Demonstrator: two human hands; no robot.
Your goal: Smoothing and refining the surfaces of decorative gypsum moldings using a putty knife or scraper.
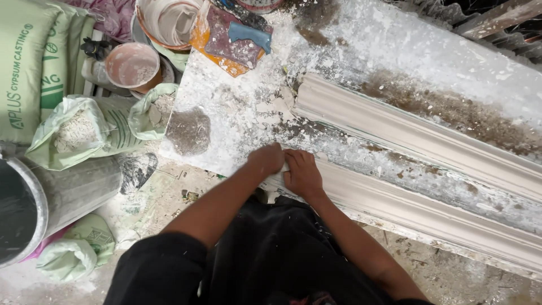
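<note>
**Plaster cornice strip, near end getting worked by hand**

Plaster cornice strip (429, 212) closest to the person runs along the front edge of the surface (237, 113), from its left end out toward the right of the frame. Both hands are bunched right at that left end. The left hand (265, 160) is curled into a loose fist, knuckles up, and seems to be pressing on something small and pale at the end of the strip, though I can't tell what's under it. The right hand (303, 174) lies flat-ish on the moulding, fingers (293, 158) bent down over its top and touching the left hand.

My read: this is the finishing or cleaning of the strip's end, not lifting it. Next move probably needs steady, light pressure, since thin plaster edges chip easily.

Counts:
- 2 cornice strips, the second one (395, 127) lying further back, parallel, well apart from the hands
- 2 small round tubs (132, 65), crusted with plaster, up top left
- 1 big grey bucket (39, 203) on the floor
- 1 open bag of white powder (79, 130), plus a closed sack (25, 62) behind it
</note>
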